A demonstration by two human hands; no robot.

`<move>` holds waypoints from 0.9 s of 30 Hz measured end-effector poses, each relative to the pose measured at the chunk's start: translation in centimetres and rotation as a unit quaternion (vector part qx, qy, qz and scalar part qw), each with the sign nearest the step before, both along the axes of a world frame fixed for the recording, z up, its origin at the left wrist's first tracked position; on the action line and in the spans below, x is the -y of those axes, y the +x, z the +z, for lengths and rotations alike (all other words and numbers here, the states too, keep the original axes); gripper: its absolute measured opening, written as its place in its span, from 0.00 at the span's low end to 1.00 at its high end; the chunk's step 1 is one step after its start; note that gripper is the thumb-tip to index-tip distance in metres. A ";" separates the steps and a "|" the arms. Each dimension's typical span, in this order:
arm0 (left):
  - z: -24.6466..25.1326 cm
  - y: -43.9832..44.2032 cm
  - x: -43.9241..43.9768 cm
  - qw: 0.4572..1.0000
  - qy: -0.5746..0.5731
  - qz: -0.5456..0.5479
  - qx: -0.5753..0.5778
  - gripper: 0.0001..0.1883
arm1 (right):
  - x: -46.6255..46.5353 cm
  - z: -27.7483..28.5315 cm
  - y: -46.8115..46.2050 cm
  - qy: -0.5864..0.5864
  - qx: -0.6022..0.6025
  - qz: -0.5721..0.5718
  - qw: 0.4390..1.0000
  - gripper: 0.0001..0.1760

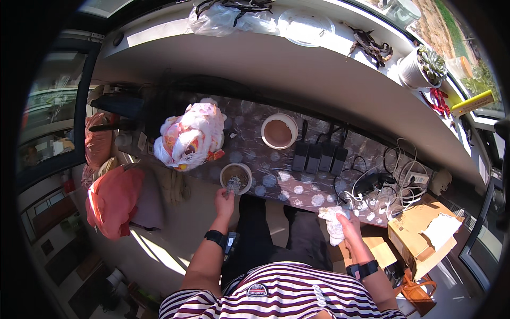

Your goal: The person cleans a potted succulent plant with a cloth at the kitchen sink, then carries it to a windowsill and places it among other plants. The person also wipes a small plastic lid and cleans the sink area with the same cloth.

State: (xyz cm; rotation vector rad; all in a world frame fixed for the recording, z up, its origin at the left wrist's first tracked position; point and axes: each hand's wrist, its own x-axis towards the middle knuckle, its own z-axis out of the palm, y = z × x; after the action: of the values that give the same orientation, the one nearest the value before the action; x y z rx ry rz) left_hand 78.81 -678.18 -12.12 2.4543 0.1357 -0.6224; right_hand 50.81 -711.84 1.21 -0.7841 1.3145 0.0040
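My left hand [225,205] is pinched at the near rim of a small pale pot [223,175] at the table's front edge. Between its fingers is the end of a small grey-green tuft [235,183], which lies over the pot's mouth; whether it is a plant or a scourer I cannot tell. Off to the right, my right hand [350,227] grips a crumpled white cloth [333,225] just in front of the table edge. Farther back on the table stands a larger white pot [294,123] with a brown inside.
A patterned cloth covers the table [263,159]. On it are a furry pink-and-white lion-head figure [195,135], several black adapters [320,157] and tangled cables [398,191]. Right of the table are a cardboard box [418,235] and an orange handbag [416,293]. A windowsill holds a potted succulent [432,65].
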 end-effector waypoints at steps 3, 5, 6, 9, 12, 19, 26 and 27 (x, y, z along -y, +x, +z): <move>-4.2 0.9 -5.6 0.979 -0.054 0.161 -0.109 0.20 | -1.6 -1.5 2.4 0.030 -0.053 0.068 0.996 0.16; -5.0 2.0 -7.1 0.954 -0.124 0.213 -0.172 0.20 | -2.9 -3.0 3.9 0.010 -0.005 0.143 0.990 0.13; -5.1 2.6 -7.1 0.955 -0.144 0.199 -0.169 0.20 | -3.7 -4.2 4.8 0.002 -0.005 0.183 0.983 0.13; -5.0 4.8 -6.0 0.958 -0.148 0.165 -0.183 0.19 | -6.9 -8.5 8.5 -0.100 -0.030 0.354 0.929 0.16; -5.7 6.5 -4.9 0.950 -0.165 0.158 -0.212 0.19 | -9.8 -12.3 12.7 -0.174 -0.004 0.473 0.864 0.20; -10.5 5.9 -5.1 0.925 -0.262 0.188 -0.202 0.18 | -15.8 -18.9 21.5 -0.186 -0.031 0.558 0.808 0.25; -10.9 5.0 -4.3 0.951 -0.245 0.132 -0.133 0.18 | -16.1 -21.2 24.4 -0.158 -0.015 0.593 0.789 0.24; -10.4 4.7 -4.0 0.960 -0.225 0.117 -0.115 0.17 | -15.9 -20.9 24.5 -0.165 -0.006 0.592 0.789 0.24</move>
State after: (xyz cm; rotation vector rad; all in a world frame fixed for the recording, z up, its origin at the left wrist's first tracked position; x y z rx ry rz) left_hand 83.52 -674.17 -22.56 1.8905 0.3319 -0.7387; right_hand 75.30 -695.96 -19.68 -1.8119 0.6367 0.8018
